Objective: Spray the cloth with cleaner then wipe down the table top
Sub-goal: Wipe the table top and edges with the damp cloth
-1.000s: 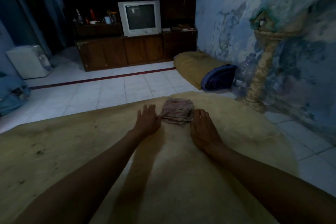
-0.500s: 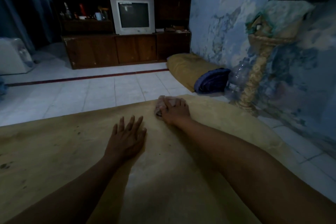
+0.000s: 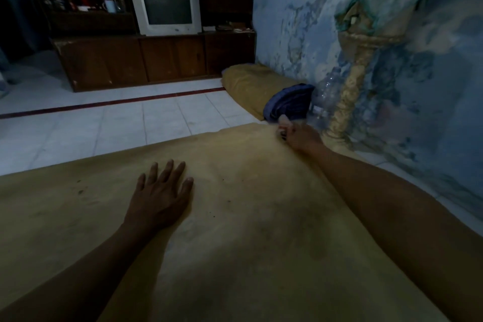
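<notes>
The tan table top [image 3: 248, 230] fills the lower half of the head view, with dark specks on it. My left hand [image 3: 159, 196] lies flat on it, palm down, fingers spread, holding nothing. My right hand [image 3: 300, 136] is stretched to the table's far right edge and is closed over the pinkish folded cloth [image 3: 283, 125]. Only a small bit of the cloth shows past my fingers. No spray bottle is in view.
Beyond the table lies white tiled floor [image 3: 130, 123]. A tan cushion [image 3: 251, 86], a blue bag [image 3: 290, 102] and a clear plastic bottle [image 3: 326, 94] lie by the blue wall, beside an ornate stand [image 3: 347, 91]. A TV [image 3: 164, 5] sits on a wooden cabinet.
My right hand took hold of the cloth and slid it across the table to the far right edge. My left hand let go of it and settled flat on the table.
</notes>
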